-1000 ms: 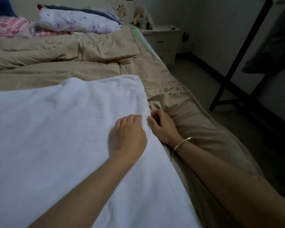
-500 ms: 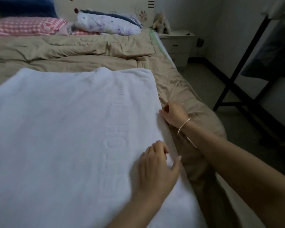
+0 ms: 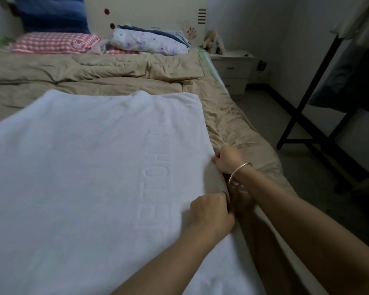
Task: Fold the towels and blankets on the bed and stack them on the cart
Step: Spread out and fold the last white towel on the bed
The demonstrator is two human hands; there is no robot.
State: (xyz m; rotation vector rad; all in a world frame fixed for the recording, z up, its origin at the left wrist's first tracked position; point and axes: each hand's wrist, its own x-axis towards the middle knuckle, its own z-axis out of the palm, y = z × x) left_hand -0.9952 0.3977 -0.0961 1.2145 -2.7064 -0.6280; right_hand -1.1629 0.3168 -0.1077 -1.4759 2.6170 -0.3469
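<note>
The white towel [image 3: 83, 167] lies spread flat on the tan quilt [image 3: 115, 81], with pillows [image 3: 51, 42] at the far end. Both grips clench its right edge: the left hand [image 3: 211, 213] nearer, the right hand [image 3: 228, 159], wearing a bracelet [image 3: 238, 173], just beyond it.

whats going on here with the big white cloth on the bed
A person is working on a white towel spread flat over the beige quilt. Both hands grip the towel's right edge: the left hand nearer the camera, and the right hand, which wears a bracelet, a little further along. The towel is not yet folded.
</note>
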